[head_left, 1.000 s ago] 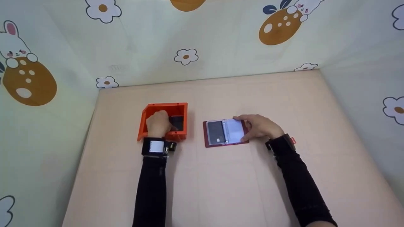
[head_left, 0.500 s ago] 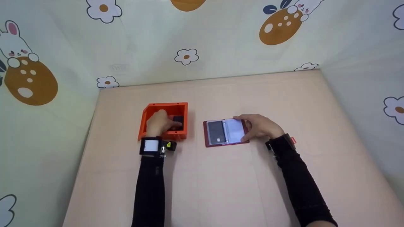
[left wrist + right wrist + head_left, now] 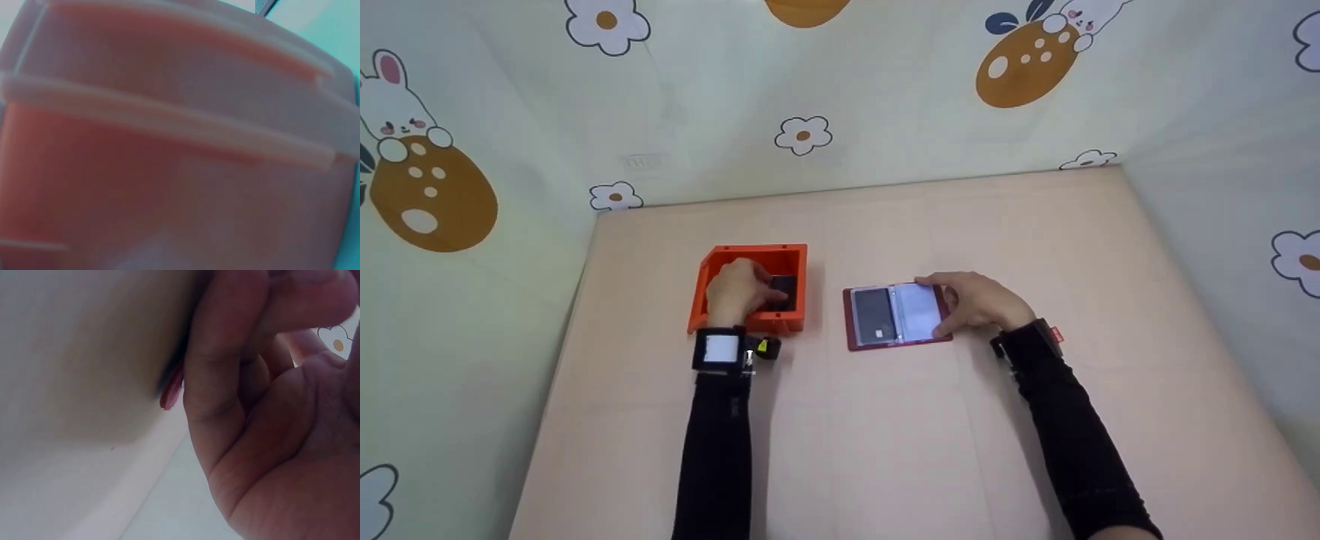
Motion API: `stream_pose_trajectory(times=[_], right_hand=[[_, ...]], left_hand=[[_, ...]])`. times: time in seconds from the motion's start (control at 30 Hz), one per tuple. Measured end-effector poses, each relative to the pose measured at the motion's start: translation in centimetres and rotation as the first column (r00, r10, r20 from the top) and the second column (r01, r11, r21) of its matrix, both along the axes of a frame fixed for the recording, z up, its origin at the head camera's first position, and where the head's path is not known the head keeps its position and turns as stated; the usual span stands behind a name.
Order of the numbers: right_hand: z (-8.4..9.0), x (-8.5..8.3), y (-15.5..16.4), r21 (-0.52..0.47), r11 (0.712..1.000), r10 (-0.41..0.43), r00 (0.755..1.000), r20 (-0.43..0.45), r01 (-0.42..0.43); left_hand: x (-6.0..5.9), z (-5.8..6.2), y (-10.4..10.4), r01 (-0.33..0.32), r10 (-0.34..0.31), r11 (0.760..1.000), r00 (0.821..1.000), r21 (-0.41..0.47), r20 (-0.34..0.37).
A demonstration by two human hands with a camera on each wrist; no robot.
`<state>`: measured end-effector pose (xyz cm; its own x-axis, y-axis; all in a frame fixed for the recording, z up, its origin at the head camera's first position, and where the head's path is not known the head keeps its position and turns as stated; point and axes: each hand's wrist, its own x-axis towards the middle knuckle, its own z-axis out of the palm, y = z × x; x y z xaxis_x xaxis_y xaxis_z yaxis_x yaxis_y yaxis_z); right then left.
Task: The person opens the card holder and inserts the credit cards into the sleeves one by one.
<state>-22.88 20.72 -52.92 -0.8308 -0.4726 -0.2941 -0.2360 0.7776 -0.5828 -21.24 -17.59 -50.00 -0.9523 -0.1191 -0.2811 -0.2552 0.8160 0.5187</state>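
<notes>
My left hand (image 3: 735,291) reaches down into an orange plastic bin (image 3: 802,281), where its thumb and index finger pinch a black card (image 3: 786,285). The card's left part is covered by the fingers. An open card holder (image 3: 919,311) with dark red covers lies flat to the right of the bin. In its left sleeve sits a dark grey card (image 3: 874,311) with a chip, while the right sleeve looks white. My right hand (image 3: 981,301) holds the holder's right side, fingers at the far edge and thumb near the front corner. Only the bin's wall (image 3: 169,129) shows in the left wrist view.
Pale pink cloth covers the table (image 3: 885,435). Behind and beside it hang light curtains (image 3: 885,97) printed with flowers and rabbits. Both wrists wear black straps, and the left strap (image 3: 722,349) passes close to the bin's front wall.
Inside the bin, the left hand has turned and its thumb has come out over the black card, then drawn back slightly to its left part. The right hand and card holder stay put.
</notes>
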Motion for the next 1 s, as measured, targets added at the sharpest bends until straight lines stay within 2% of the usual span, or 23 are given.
stream_pose_trajectory(times=[0.1,0.17,0.3,0.4,0.5,0.67,0.73,0.9,1.0], right_hand=[[0.01,0.01,-0.05,-0.012,1.0,0.005,1.0,-0.003,-0.005],[-0.02,0.0,-0.05,-0.016,1.0,0.01,1.0,-0.008,-0.01],[-0.11,-0.05,0.07,-0.015,1.0,0.014,1.0,-0.014,-0.014],[-0.11,-0.06,0.12,-0.013,1.0,0.014,1.0,-0.012,-0.014],[-0.13,-0.08,0.13,-0.011,1.0,0.013,1.0,-0.008,-0.013],[-0.09,-0.04,0.11,-0.019,1.0,0.007,1.0,0.0,-0.007],[-0.04,-0.05,0.06,-0.023,1.0,0.008,1.0,0.001,-0.008],[-0.02,-0.09,0.09,-0.02,1.0,0.011,1.0,-0.005,-0.011],[-0.06,-0.09,0.13,-0.018,1.0,0.009,1.0,-0.005,-0.009]], left_hand=[[0.0,0.04,-0.1,-0.004,0.003,0.999,1.0,0.053,0.01],[-0.04,0.12,-0.24,-0.014,0.008,0.991,0.999,0.135,0.045],[-0.24,0.33,-0.47,-0.058,0.019,0.947,0.992,0.316,0.123],[-0.28,0.32,-0.56,-0.094,0.036,0.915,0.988,0.392,0.153],[-0.22,0.14,-0.63,-0.112,0.059,0.912,0.988,0.394,0.143],[-0.26,-0.12,-0.7,-0.093,0.06,0.934,0.993,0.345,0.104],[-0.26,-0.11,-0.73,-0.081,0.05,0.934,0.994,0.347,0.096],[-0.33,0.07,-0.41,-0.003,-0.03,0.94,0.996,0.342,0.089],[-0.4,0.09,-0.18,0.06,-0.091,0.957,0.991,0.285,0.097]])
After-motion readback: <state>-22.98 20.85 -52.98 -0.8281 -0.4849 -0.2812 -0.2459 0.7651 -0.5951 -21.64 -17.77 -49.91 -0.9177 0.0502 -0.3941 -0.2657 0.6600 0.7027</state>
